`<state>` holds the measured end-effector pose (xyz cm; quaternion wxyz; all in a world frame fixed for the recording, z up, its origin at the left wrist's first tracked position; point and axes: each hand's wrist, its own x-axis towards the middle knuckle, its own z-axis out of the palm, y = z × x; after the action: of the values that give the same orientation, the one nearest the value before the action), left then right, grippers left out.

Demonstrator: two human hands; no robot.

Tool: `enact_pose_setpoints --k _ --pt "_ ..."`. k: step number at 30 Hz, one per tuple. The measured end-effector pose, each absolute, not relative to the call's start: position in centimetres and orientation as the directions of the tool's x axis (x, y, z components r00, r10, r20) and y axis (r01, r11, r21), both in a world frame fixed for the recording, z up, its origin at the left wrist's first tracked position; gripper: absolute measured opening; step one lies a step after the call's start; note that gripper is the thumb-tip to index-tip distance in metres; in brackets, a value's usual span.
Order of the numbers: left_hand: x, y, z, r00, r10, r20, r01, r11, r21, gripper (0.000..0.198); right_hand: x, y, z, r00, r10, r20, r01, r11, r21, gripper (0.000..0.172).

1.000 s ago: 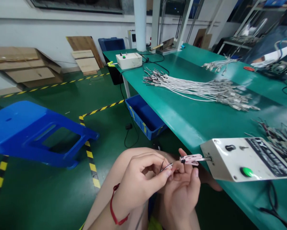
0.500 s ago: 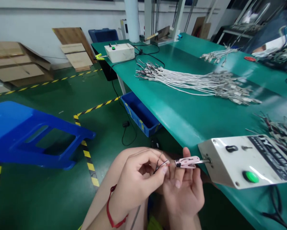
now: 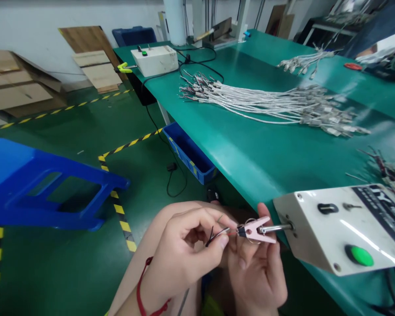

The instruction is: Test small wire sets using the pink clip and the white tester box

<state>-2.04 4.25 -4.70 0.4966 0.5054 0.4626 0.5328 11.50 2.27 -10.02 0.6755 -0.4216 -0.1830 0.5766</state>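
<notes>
My left hand [image 3: 192, 245], a red cord bracelet on its wrist, is closed in a pinch on thin wires [image 3: 217, 235] with dark and light insulation. A short red wire [image 3: 232, 234] runs from its fingertips to the black-tipped jaws of a pink clip [image 3: 255, 230]. That clip sits on a metal rod [image 3: 276, 228] from a white box [image 3: 325, 232] with a green button. My right hand [image 3: 255, 272] lies palm up under and around the clip, fingers apart; its fingertips are close to the handles, and I cannot tell whether they touch. A grey cable [image 3: 184, 303] hangs below my left hand.
On the green table [image 3: 237, 151] lie a bundle of white cables [image 3: 266, 103] and loose wire ends [image 3: 388, 173]. A second white box [image 3: 156, 60] has a yellow clip. A blue bin [image 3: 189, 153] and blue stool [image 3: 45, 184] stand nearby. A person's sleeve [image 3: 378, 33] shows far right.
The pink clip now shows its handles spread in a V, where it looked narrow before. My hands stay close to it; the view has shifted slightly.
</notes>
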Motion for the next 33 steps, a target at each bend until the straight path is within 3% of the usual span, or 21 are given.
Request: enact_pose_setpoints --k 8,12,21,33 --pt "-2.3 4.2 -5.2 0.032 0.997 0.066 -0.129 -0.061 0.990 0.019 11.1 2.4 -11.2 0.326 0.921 -0.215 -0.679 0.070 -0.730 0.039" --pt "-2.3 4.3 -5.6 0.051 0.998 0.021 -0.153 -0.013 0.988 0.019 10.9 2.5 -11.2 0.312 0.898 -0.310 -0.720 0.010 -0.694 0.036" --pt "-1.9 4.9 -4.6 0.032 0.993 0.113 0.009 -0.113 0.994 0.022 11.3 2.6 -10.7 0.268 0.892 -0.365 -0.763 -0.034 -0.645 0.030" --pt "-1.8 5.2 -4.6 0.034 0.986 0.166 0.047 -0.168 0.985 0.022 11.3 2.4 -11.0 0.213 0.918 -0.336 -0.809 -0.027 -0.587 0.032"
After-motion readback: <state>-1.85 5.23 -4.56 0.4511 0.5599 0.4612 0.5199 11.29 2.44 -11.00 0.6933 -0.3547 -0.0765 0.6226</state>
